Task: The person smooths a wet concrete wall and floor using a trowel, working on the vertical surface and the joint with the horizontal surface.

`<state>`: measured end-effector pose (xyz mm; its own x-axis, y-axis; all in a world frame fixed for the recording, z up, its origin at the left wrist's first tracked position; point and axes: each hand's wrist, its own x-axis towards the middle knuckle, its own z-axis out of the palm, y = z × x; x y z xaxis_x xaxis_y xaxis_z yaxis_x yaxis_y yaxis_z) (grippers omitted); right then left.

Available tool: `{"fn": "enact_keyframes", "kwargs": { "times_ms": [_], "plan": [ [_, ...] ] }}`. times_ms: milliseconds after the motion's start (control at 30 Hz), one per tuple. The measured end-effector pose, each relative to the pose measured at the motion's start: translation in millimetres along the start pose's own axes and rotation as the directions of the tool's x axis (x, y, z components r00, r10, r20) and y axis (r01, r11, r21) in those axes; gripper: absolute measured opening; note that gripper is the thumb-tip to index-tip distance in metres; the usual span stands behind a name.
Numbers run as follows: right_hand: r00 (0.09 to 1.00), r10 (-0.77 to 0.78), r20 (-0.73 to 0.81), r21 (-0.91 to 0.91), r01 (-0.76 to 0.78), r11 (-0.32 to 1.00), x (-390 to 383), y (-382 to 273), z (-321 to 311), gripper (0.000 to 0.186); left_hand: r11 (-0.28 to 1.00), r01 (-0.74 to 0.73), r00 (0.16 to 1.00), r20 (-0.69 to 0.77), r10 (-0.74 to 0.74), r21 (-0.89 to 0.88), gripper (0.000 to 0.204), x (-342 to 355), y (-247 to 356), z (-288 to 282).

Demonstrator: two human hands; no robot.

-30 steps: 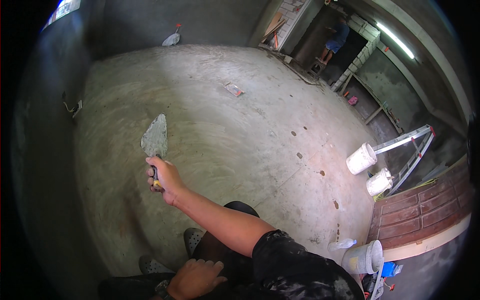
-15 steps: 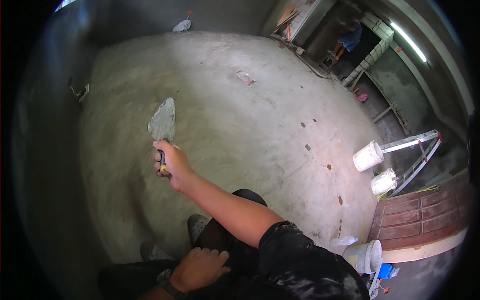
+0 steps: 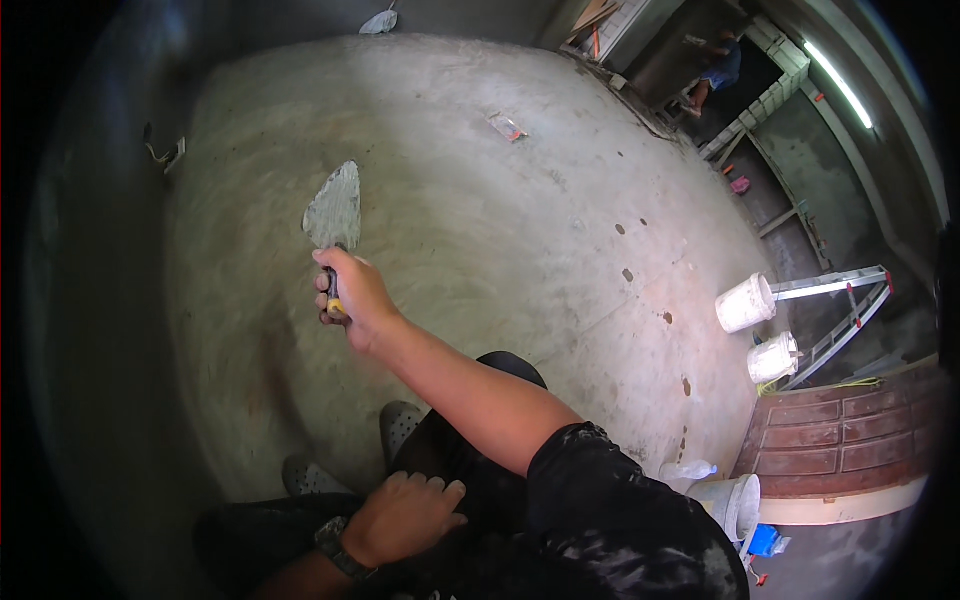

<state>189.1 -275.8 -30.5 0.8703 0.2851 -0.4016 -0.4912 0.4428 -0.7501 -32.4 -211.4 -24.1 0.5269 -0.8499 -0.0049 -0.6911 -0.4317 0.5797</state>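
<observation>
My right hand (image 3: 350, 295) grips the yellow-and-black handle of a pointed trowel (image 3: 333, 208), held out in front of me. Its broad blade is coated with pale grey residue. My left hand (image 3: 405, 515), wearing a wristwatch (image 3: 345, 550), lies over my dark-clothed leg below the right forearm, fingers loosely apart and holding nothing I can see. My grey perforated clogs (image 3: 400, 428) show on the concrete floor (image 3: 480, 240) beneath me.
At right are white buckets (image 3: 744, 303), an aluminium ladder (image 3: 840, 335), a brown panelled door (image 3: 840, 440), a grey bucket (image 3: 740, 508) and a plastic bottle (image 3: 690, 470). A flat object (image 3: 507, 126) lies mid-floor. At the back right a person (image 3: 718, 70) is at a doorway.
My right hand and the trowel have risen in the picture and moved slightly right. The background has shifted upward as my view moves. My left hand also appears higher.
</observation>
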Motion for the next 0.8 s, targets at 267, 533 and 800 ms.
{"fn": "enact_keyframes", "kwargs": {
  "times_ms": [267,533,800],
  "plan": [
    [1.000,0.008,-0.012,0.002,-0.008,1.000,1.0,1.7,2.0,0.019,1.000,-0.001,1.000,-0.009,0.001,-0.004,0.031,-1.0,-0.7,-4.1],
    [1.000,0.006,-0.006,0.001,-0.006,1.000,1.5,2.6,1.6,0.019,0.999,0.003,1.000,-0.005,-0.004,-0.035,0.031,0.4,-0.7,-7.3],
    [1.000,-0.002,-0.025,-0.020,0.001,1.000,3.0,4.1,-0.4,0.020,1.000,-0.015,1.000,-0.022,0.015,-0.019,0.032,3.0,-3.5,-13.5]
  ]
}}
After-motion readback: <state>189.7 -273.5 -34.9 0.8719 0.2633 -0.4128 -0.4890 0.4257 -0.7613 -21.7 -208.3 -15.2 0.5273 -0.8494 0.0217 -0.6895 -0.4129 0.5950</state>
